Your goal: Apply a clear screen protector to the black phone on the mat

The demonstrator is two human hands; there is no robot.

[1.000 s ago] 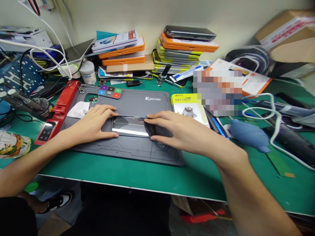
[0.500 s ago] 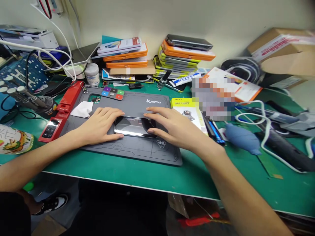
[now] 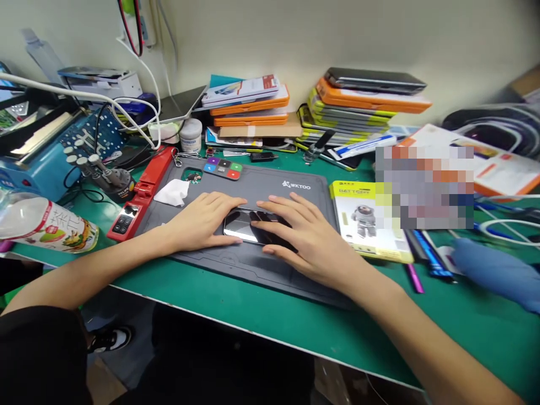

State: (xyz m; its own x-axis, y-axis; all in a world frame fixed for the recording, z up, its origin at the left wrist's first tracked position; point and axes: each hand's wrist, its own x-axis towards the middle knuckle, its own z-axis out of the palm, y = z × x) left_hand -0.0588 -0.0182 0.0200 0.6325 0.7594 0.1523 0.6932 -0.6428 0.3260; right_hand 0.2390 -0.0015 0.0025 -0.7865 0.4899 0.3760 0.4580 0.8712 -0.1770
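Smartphone (image 3: 240,229), screen up and reflecting light, lies on the dark grey WKTOO work mat (image 3: 253,183) between the two hands. At the far left is a blue machine (image 3: 46,177), and in front of it a drink bottle (image 3: 70,228) with a fruit label, cut off by the edge of view. Next come screwdrivers in a black holder (image 3: 122,194), then a red device (image 3: 126,221) with a small display and buttons, along the mat's left side. A crumpled white cloth (image 3: 172,193) takes up the mat just behind the left wrist; farther back stand a white jar (image 3: 190,136) and a pile of orange-edged boxes (image 3: 255,107). The left hand (image 3: 205,220) sets thumb and fingers around the phone's left end; whether it grips cannot be told. The right hand (image 3: 310,239) is open, fingers spread over the phone's right part and hiding that end. A taller stack (image 3: 352,115) with a dark case on top stands behind it. Just right of the mat, a yellow and white BATTERY pack (image 3: 365,216) lies close to the right forearm. Beyond it are a purple stick (image 3: 415,278), a shiny blue strip (image 3: 433,256) and a blurred blue bulb blower (image 3: 495,267), while a pixelated patch masks whatever lies behind them
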